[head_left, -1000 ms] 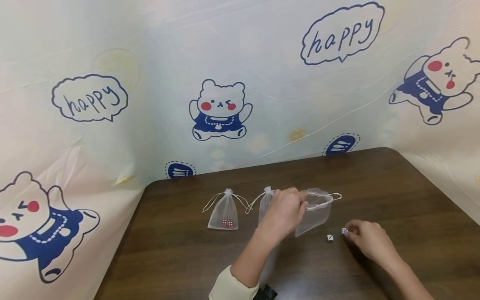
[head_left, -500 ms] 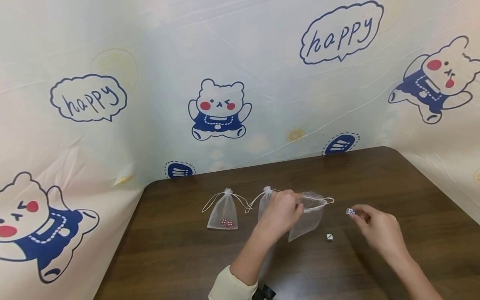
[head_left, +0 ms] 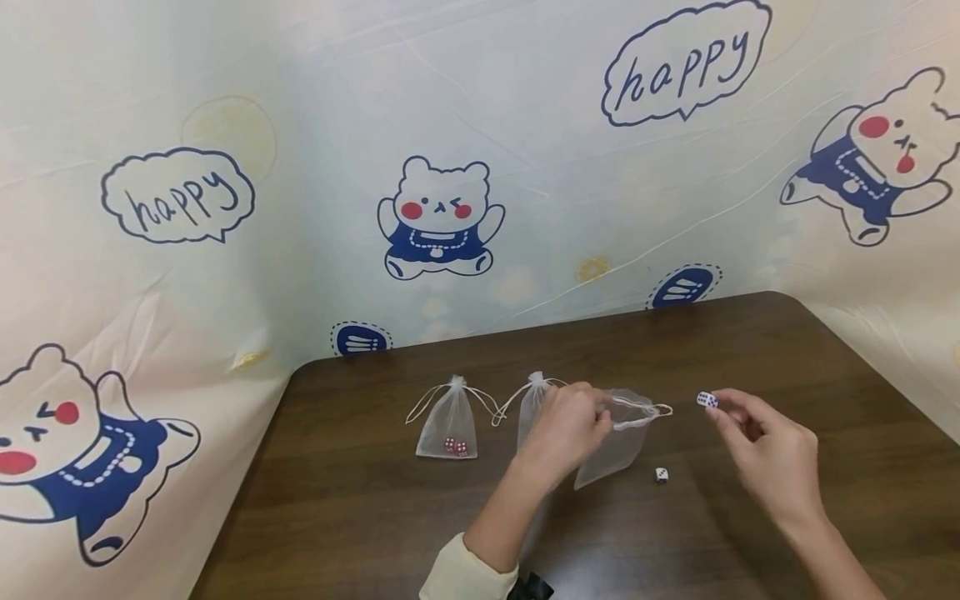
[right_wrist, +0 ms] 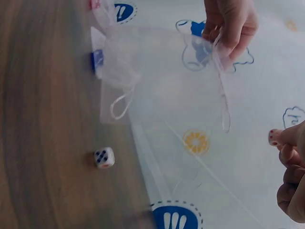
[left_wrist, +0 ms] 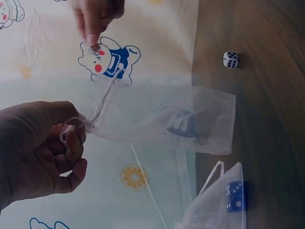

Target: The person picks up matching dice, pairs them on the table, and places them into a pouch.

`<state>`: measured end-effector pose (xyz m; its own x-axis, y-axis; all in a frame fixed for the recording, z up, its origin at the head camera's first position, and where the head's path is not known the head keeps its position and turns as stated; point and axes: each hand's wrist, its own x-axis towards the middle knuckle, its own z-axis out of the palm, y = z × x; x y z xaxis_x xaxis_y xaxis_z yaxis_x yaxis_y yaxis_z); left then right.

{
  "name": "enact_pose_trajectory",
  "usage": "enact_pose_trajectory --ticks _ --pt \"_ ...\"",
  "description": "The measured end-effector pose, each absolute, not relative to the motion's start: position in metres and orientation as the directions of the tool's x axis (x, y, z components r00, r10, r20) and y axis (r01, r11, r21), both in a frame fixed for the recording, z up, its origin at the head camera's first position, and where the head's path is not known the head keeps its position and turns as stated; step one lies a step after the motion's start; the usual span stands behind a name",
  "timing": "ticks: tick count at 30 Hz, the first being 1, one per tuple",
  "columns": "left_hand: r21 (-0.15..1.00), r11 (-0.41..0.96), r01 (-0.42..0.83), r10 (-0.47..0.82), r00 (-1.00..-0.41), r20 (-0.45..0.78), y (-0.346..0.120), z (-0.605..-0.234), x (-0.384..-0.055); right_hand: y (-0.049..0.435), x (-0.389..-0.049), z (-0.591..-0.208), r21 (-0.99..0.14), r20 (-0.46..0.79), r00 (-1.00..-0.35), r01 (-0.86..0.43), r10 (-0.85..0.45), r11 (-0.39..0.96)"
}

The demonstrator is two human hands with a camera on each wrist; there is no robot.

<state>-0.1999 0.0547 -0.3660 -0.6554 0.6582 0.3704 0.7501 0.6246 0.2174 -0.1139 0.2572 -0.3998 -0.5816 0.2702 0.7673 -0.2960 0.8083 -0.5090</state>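
My left hand (head_left: 566,425) pinches the rim of a sheer white drawstring pouch (left_wrist: 162,117) and holds it up with its mouth open. Nothing shows inside that pouch. Between thumb and fingertips my right hand (head_left: 776,458) grips a white die (head_left: 707,400), raised to the right of the pouch's mouth. Another white die (head_left: 661,475) lies on the table below, between the pouch and my right hand. In the left wrist view a second pouch (left_wrist: 209,205) with blue dice (left_wrist: 235,196) in it stands close by; my left hand partly covers it in the head view.
A third drawn-shut pouch (head_left: 446,421) with red dice (head_left: 455,447) stands on the left of the dark wooden table (head_left: 337,500). Behind the table hangs a printed cloth (head_left: 322,250) with bears and lettering.
My right hand has lifted its white die off the table, up to the height of the pouch's mouth. The held pouch has shifted slightly left; the other die stays put.
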Motion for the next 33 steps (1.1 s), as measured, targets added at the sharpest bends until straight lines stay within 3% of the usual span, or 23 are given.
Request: enact_pose_trajectory --ticks 6,20,33 --pt "0.211 0.602 0.77 0.669 -0.631 0.393 0.056 -0.365 -0.197 0.247 -0.112 -0.389 -0.552 0.756 -0.589 -0.338 0.286 0.763" --pt "0.208 0.55 0.809 0.687 -0.58 0.439 0.058 -0.363 -0.192 0.23 -0.124 -0.393 -0.477 0.815 -0.549 -0.456 0.185 0.751" --pt "0.204 0.523 0.827 0.7 -0.554 0.45 0.06 -0.362 -0.19 0.218 -0.124 -0.39 -0.446 0.804 -0.584 -0.474 0.107 0.759"
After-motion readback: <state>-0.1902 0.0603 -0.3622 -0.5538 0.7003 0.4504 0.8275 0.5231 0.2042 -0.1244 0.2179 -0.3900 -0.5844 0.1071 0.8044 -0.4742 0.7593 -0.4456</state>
